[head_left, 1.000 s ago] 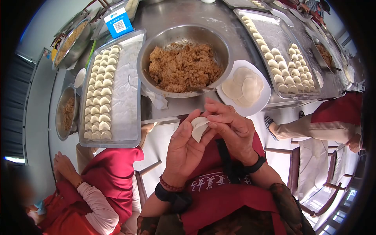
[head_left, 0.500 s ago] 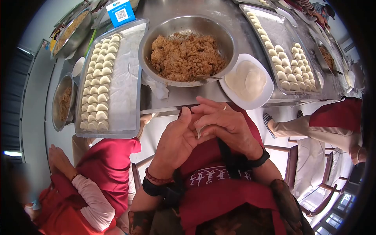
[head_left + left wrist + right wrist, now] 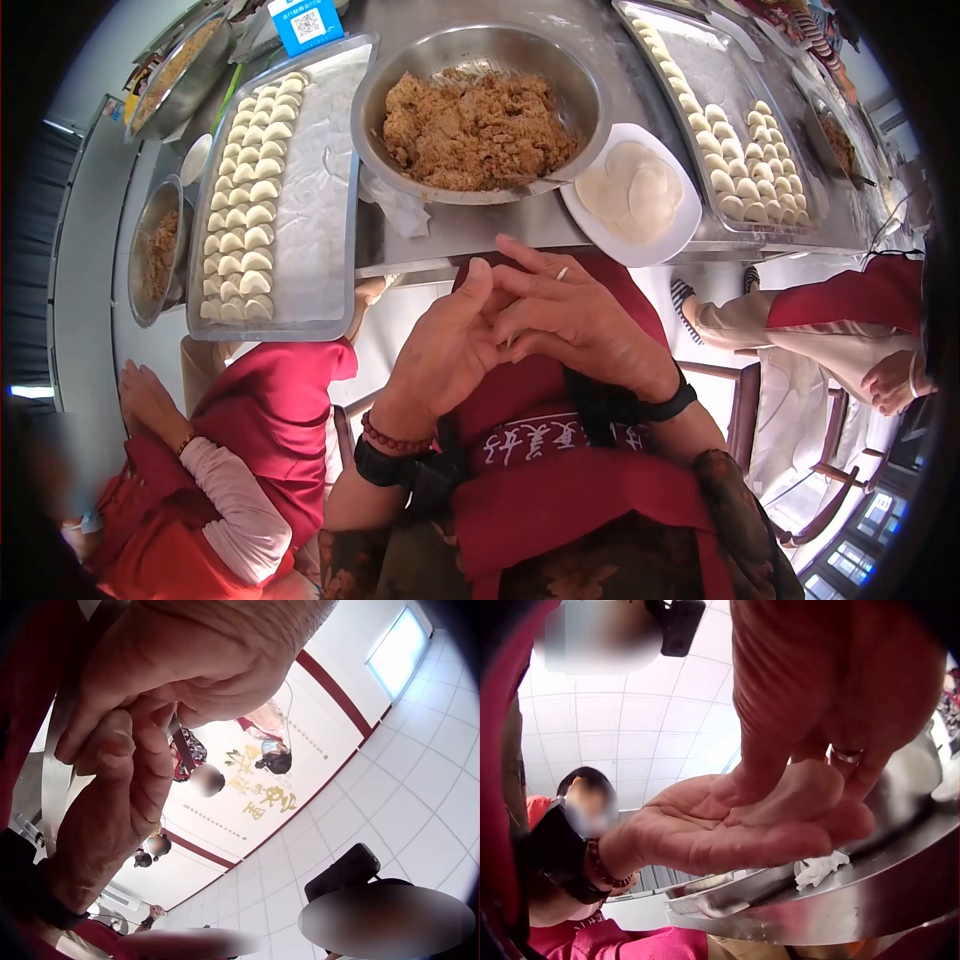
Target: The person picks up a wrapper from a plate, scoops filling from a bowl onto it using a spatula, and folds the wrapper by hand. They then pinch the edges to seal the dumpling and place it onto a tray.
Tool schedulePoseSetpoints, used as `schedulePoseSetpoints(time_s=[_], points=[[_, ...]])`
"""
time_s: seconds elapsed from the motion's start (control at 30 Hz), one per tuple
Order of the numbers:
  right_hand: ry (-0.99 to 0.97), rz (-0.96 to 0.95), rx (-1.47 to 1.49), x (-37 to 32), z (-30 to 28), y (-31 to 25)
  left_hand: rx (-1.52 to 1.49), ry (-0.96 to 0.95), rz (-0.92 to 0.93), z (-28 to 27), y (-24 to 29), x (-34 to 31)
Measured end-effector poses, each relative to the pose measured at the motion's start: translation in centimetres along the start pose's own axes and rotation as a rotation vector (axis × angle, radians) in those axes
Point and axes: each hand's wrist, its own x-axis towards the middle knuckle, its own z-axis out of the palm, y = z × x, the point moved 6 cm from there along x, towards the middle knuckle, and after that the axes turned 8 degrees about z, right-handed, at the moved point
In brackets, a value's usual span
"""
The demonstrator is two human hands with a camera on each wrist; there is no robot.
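Note:
Both hands meet in front of the apron, around one pale folded dumpling (image 3: 806, 793). In the right wrist view it lies on the extended fingers of my left hand (image 3: 440, 345), palm turned up and thumb raised clear of it. From above, my right hand (image 3: 590, 315) bends over and pinches the dumpling between thumb and fingers; a ring shows on one finger. The head view leaves only a sliver of dough visible between the hands. Beyond them stand a steel bowl (image 3: 595, 130) of brown filling (image 3: 475, 130) and a white plate (image 3: 682, 225) of round wrappers (image 3: 640, 190).
On the left, a metal tray (image 3: 330, 230) carries rows of finished dumplings (image 3: 245, 215); another tray (image 3: 700, 65) stands at the far right. A smaller bowl (image 3: 140, 290) sits beyond the left tray. A seated person (image 3: 240, 500) is close at my left. Chairs (image 3: 745, 420) stand at right.
One second ago the dumpling showed plainly between both hands' fingertips. The right hand has since folded over it, and the left thumb has lifted off. The head view has shifted slightly.

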Motion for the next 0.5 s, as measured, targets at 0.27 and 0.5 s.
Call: schedulePoseSetpoints(time_s=[0.27, 0.5], points=[[-0.006, -0.012, 0.022, -0.4, 0.7, 0.8, 0.058, 0.119, -0.041, 0.2, -0.4, 0.0], [0.132, 0.187, 0.358, -1.1, -0.5, 2.2, -0.031, 0.075, -0.099, 0.5, -0.3, 0.1]])
